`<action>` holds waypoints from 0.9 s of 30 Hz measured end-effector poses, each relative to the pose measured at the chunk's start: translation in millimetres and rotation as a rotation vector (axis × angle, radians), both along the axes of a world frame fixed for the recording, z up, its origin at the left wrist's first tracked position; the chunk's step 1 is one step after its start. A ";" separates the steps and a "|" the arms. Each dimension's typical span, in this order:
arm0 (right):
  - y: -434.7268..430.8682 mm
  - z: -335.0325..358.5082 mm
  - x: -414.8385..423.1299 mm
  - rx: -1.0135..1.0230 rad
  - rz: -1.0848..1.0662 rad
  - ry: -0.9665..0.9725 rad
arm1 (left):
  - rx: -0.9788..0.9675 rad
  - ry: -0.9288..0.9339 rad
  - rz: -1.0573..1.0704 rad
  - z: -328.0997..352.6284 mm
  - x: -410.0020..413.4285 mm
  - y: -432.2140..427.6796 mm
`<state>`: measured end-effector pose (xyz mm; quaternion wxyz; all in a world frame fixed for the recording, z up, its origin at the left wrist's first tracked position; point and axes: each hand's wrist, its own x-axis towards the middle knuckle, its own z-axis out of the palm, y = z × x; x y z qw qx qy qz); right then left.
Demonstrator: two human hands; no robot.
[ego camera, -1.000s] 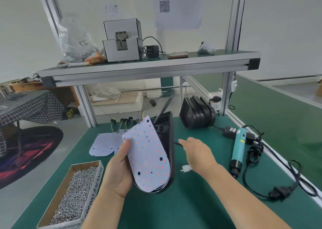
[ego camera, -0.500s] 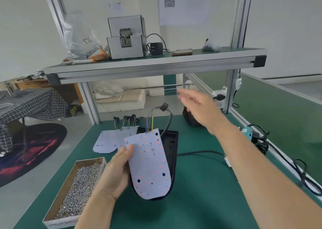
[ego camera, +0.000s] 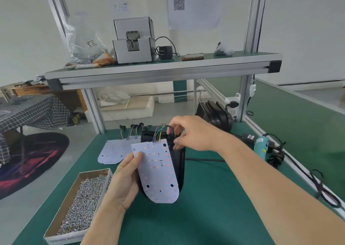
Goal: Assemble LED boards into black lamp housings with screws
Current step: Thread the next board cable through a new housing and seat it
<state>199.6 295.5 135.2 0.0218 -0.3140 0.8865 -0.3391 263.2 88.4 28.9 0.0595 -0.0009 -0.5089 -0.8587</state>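
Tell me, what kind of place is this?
Probably a factory workbench: a box of screws, an electric screwdriver, the left hand holding an LED board, the right hand pinching its wires.

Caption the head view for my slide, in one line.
Left hand holds an LED board in front of a black lamp housing while the right hand pinches its coloured wires.

The LED board covers most of the black housing and every finger of the left hand except the thumb. Whether the right hand fingers pinch the wires is unclear. The right forearm hides the screwdriver at its lower end.
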 end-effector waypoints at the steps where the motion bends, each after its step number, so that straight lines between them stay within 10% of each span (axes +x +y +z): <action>1: -3.4 -7.9 2.2 -0.076 -0.003 -0.015 | -0.014 0.010 -0.009 0.8 0.1 0.7; 12: -0.9 -53.9 -2.8 -0.098 -0.084 0.712 | -0.245 0.091 -0.133 5.2 7.3 5.5; 20: 18.4 -29.1 -10.7 -0.060 -0.065 0.111 | -0.416 0.139 -0.222 19.4 5.4 9.5; 27: 13.1 -35.8 -3.2 0.203 -0.149 0.413 | -0.432 0.136 -0.266 14.9 4.0 16.8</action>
